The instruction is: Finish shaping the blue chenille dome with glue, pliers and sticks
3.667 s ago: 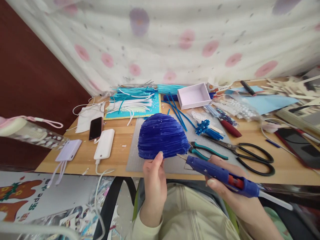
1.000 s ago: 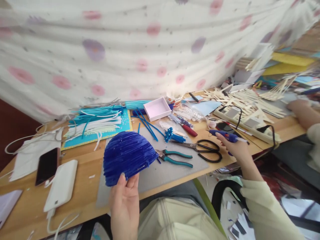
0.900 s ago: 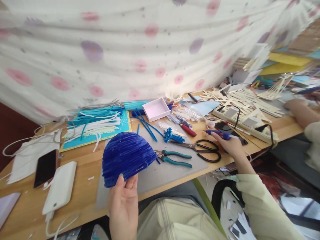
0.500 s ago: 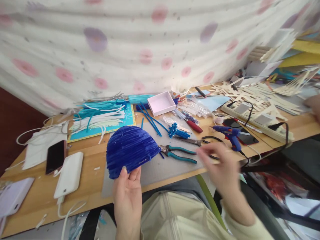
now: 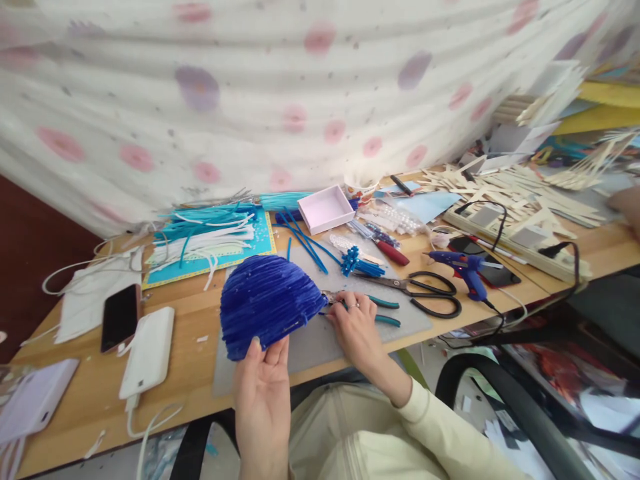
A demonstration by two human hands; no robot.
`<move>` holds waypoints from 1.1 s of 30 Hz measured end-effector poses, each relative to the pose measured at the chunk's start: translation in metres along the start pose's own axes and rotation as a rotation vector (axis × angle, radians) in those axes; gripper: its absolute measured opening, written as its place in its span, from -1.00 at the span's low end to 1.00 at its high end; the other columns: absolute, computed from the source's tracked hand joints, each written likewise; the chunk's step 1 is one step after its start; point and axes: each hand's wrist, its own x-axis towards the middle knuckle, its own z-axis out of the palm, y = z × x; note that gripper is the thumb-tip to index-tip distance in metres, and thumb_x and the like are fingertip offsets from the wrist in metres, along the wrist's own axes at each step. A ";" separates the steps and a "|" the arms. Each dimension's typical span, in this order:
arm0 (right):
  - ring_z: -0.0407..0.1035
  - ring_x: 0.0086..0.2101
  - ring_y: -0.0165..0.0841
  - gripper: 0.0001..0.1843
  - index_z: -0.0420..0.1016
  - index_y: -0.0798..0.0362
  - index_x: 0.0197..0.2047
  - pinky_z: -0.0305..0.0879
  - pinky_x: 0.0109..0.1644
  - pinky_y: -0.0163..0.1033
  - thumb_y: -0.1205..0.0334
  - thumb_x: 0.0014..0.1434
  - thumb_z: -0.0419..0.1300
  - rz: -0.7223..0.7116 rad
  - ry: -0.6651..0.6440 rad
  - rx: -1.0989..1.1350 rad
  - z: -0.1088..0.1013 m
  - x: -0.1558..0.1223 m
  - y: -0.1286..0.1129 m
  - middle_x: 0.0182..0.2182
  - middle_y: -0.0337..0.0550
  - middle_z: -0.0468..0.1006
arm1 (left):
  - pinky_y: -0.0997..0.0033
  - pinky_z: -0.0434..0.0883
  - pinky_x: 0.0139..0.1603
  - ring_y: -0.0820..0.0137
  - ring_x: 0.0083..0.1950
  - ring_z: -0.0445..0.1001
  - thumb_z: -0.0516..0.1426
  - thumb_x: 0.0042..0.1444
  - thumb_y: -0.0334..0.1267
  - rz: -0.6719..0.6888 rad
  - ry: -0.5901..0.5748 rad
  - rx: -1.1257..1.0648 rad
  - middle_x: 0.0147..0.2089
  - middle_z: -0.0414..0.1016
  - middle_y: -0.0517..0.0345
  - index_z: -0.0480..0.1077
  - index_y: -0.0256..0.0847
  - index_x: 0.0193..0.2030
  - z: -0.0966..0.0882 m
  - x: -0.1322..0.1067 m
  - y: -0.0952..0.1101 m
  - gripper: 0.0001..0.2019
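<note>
A phone [image 5: 121, 318] lies beside a power bank [image 5: 147, 352].

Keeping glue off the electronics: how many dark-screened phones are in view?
2. The left phone lies beside the white power bank; the right phone is partly hidden behind the glue gun. Others may be hidden.

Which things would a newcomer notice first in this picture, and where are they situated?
The eye would probably fall first on the deep-blue ridged dome, held in the left hand near the middle of the view. Just right of it, the right hand is at the teal-handled pliers, and farther right a blue glue gun lies on the wooden table. Behind the table hangs a pale flower-patterned cloth.
</note>
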 end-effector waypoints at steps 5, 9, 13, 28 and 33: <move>0.50 -0.38 -0.30 -0.88 0.49 0.04 -0.21 0.43 -0.31 -0.23 0.32 0.38 0.13 -0.065 0.044 0.228 -0.040 0.007 0.005 -0.37 -0.15 0.63 | 0.24 0.51 0.09 0.41 -0.29 0.64 0.47 -0.17 -0.17 -0.005 0.021 -0.017 -0.28 0.70 0.28 0.61 -0.08 -0.34 0.004 0.000 -0.001 -0.77; 0.55 -0.34 -0.31 -0.94 0.54 -0.02 -0.19 0.47 -0.25 -0.25 0.34 0.30 0.26 -0.213 0.140 0.508 -0.090 0.023 -0.001 -0.35 -0.20 0.66 | 0.31 0.52 -0.06 0.37 -0.28 0.64 0.50 -0.25 -0.11 -0.028 0.017 0.013 -0.30 0.70 0.20 0.63 -0.11 -0.34 0.008 -0.001 -0.002 -0.69; 0.57 -0.33 -0.34 -0.78 0.58 -0.05 -0.16 0.48 -0.25 -0.26 0.48 0.25 0.26 -0.410 0.089 0.574 -0.110 0.037 -0.018 -0.33 -0.21 0.68 | 0.36 0.50 -0.10 0.38 -0.26 0.62 0.48 -0.19 -0.11 -0.005 -0.009 0.032 -0.31 0.69 0.16 0.62 -0.14 -0.38 0.008 -0.002 -0.005 -0.74; 0.50 -0.30 -0.33 -0.83 0.59 0.03 -0.19 0.45 -0.23 -0.21 0.45 0.31 0.20 -0.568 0.097 0.462 -0.091 0.049 -0.035 -0.27 -0.11 0.63 | 0.39 0.49 -0.12 0.43 -0.27 0.57 0.45 -0.10 -0.10 0.028 -0.015 0.075 -0.31 0.66 0.19 0.62 -0.12 -0.33 0.006 -0.001 -0.011 -0.77; 0.44 -0.30 -0.31 -0.84 0.57 0.07 -0.19 0.43 -0.24 -0.22 0.47 0.30 0.19 -0.611 0.082 0.385 -0.091 0.048 -0.036 -0.27 -0.07 0.63 | 0.41 0.49 -0.14 0.44 -0.30 0.56 0.47 -0.16 -0.10 0.003 -0.008 0.055 -0.37 0.63 0.22 0.62 -0.12 -0.36 0.009 -0.001 -0.010 -0.75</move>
